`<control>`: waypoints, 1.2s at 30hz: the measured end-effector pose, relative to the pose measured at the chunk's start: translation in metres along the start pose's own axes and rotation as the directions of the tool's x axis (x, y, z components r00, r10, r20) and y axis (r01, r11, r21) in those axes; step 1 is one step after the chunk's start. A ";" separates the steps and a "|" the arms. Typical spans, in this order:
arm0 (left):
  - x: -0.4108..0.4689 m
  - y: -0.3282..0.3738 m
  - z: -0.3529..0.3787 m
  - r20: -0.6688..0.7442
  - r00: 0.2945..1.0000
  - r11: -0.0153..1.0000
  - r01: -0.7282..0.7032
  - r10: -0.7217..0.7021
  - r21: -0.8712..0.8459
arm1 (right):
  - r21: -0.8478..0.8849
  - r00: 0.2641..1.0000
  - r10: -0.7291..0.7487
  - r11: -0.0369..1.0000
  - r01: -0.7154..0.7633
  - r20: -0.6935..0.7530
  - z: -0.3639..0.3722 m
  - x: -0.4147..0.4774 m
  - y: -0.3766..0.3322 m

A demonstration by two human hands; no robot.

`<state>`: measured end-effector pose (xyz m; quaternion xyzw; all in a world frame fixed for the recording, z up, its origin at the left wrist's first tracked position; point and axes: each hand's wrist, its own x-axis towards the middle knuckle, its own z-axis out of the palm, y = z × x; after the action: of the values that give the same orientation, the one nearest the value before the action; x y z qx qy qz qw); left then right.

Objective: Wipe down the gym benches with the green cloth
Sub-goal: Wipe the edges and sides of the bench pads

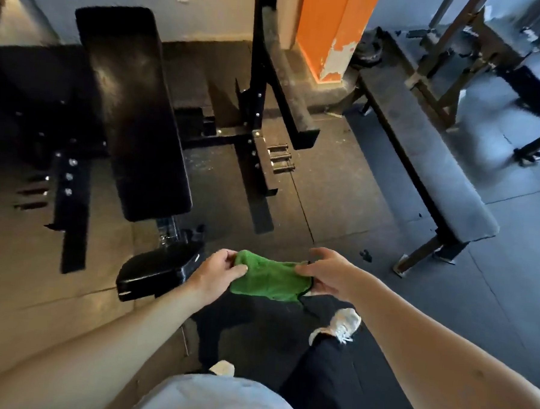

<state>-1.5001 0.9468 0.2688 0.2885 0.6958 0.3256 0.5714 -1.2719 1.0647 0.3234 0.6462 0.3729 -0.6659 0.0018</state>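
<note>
Head view: the left hand (218,272) and right hand (327,276) each pinch an end of the green cloth (268,281), held bunched between them above the floor. Best folded into a flat pad first, then pressed along the black bench (133,109) ahead; the grey bench (421,149) waits to the right.

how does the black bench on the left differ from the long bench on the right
The left bench has a glossy black pad that reflects light; the right bench looks dull and greyish. The left bench has a separate small seat pad at its near end; the right bench is one long pad. Both are padded; the green cloth touches neither.
</note>
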 end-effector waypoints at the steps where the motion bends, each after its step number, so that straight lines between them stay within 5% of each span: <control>1: 0.004 -0.001 0.000 -0.053 0.998 1.000 0.030 -0.030 0.008 | -0.077 0.999 -0.022 0.997 0.025 0.036 -0.004 0.017 -0.009; 6: 0.011 0.018 0.010 -0.203 0.975 0.996 0.087 -0.090 -0.028 | -0.270 0.956 -0.067 0.951 0.148 0.285 -0.013 0.101 -0.073; 10: -0.003 0.030 0.032 -0.467 0.873 0.982 0.183 -0.143 0.041 | -0.464 0.854 0.010 0.843 0.272 0.519 -0.008 0.114 -0.125; 12: -0.008 0.048 0.045 -0.575 0.808 0.961 0.245 -0.131 0.126 | -0.618 0.776 0.009 0.611 0.495 0.631 -0.005 0.114 -0.149; 15: -0.011 0.060 0.057 -0.734 0.677 0.928 0.305 -0.055 0.212 | -0.644 0.643 0.057 -0.002 0.765 0.764 0.006 0.111 -0.177; 16: -0.013 0.056 0.059 -0.776 0.627 0.919 0.339 -0.064 0.199 | -0.606 0.615 0.069 -0.117 0.787 0.785 0.011 0.108 -0.182; 20: -0.013 0.050 0.071 -0.850 0.503 0.921 0.385 -0.153 0.062 | -0.518 0.553 0.051 -0.287 0.806 0.832 0.026 0.092 -0.185; 24: 0.004 0.049 0.085 -0.857 0.440 0.948 0.280 -0.269 -0.154 | -0.587 0.589 -0.039 -0.144 0.796 0.807 0.042 0.101 -0.173; 27: 0.023 0.049 0.100 -0.813 0.490 0.949 0.181 -0.314 -0.257 | -0.616 0.646 -0.053 0.249 0.747 0.762 0.056 0.110 -0.162; 29: 0.039 0.048 0.109 -0.773 0.505 0.906 0.041 -0.383 -0.421 | -0.615 0.664 0.066 0.455 0.644 0.745 0.063 0.117 -0.158; 31: 0.053 0.052 0.115 -0.764 0.483 0.857 -0.048 -0.429 -0.512 | -0.620 0.597 0.227 0.490 0.612 0.769 0.069 0.133 -0.162; 33: 0.069 0.048 0.119 -0.796 0.371 0.849 -0.036 -0.478 -0.526 | -0.668 0.534 0.405 0.508 0.543 0.742 0.075 0.155 -0.173; 36: 0.090 0.047 0.120 -0.803 0.226 0.830 0.051 -0.551 -0.556 | -0.687 0.516 0.454 0.456 0.565 0.726 0.084 0.191 -0.187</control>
<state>-1.3966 1.0605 0.2346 -0.2348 0.8496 0.4488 0.1473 -1.4662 1.2498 0.2419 0.1089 0.6314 -0.5881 0.4936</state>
